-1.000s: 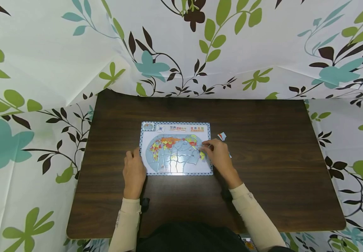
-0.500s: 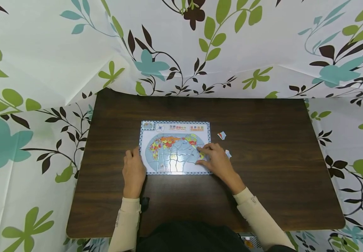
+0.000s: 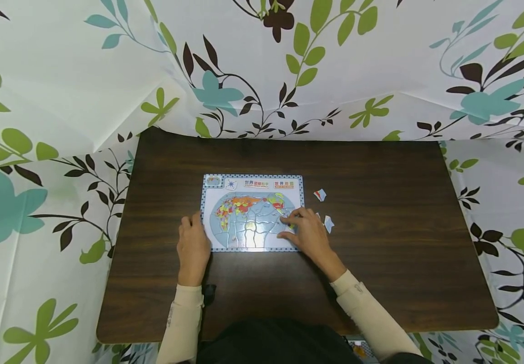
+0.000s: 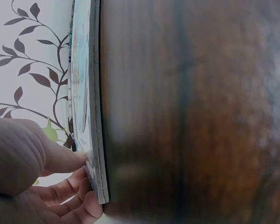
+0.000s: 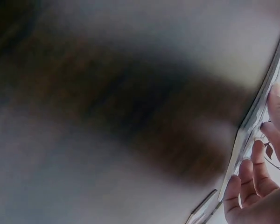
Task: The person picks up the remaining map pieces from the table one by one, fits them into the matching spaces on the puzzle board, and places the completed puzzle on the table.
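A world-map jigsaw puzzle in a white board with a dotted blue border lies flat on the table. My left hand holds its left side; in the left wrist view the thumb lies on the board's face and the fingers curl at its edge. My right hand is over the map's right part, thumb and forefinger spread apart and fingertips at the surface. No piece shows between them. The right wrist view has these fingers at the board, partly cut off by the frame.
Right of the board lie loose puzzle pieces: one with red and blue, a pale one, and another partly behind the right hand. A small black object lies by the left wrist. Leaf-patterned cloth surrounds the dark wooden table.
The right hand has moved down and slightly left over the map, and its thumb and forefinger have spread apart. The pale piece beside it has come into view. The left hand stays put.
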